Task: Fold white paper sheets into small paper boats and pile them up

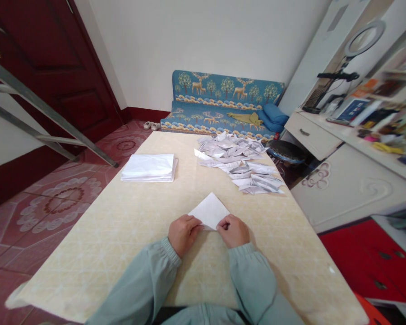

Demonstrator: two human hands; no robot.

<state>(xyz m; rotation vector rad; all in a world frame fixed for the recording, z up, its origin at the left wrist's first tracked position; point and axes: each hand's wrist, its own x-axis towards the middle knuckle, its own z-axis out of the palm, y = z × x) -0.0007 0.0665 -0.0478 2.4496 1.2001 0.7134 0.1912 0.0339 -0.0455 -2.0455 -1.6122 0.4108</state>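
Note:
A white sheet of paper [209, 210], folded into a triangle with its tip pointing away from me, lies on the beige table [128, 225]. My left hand [182, 234] pinches its near left corner. My right hand [233, 230] presses and grips the near right corner. Both hands rest on the table top, fingers curled on the paper's lower edge. Pale green sleeves cover both forearms.
A neat stack of white sheets [149, 167] lies at the far left of the table. A heap of folded paper pieces [243, 164] spreads over the far right. Beyond are a blue patterned sofa [223, 106], a dark stool [286, 152], a white desk [345, 180] at right and a metal ladder [47, 113] at left.

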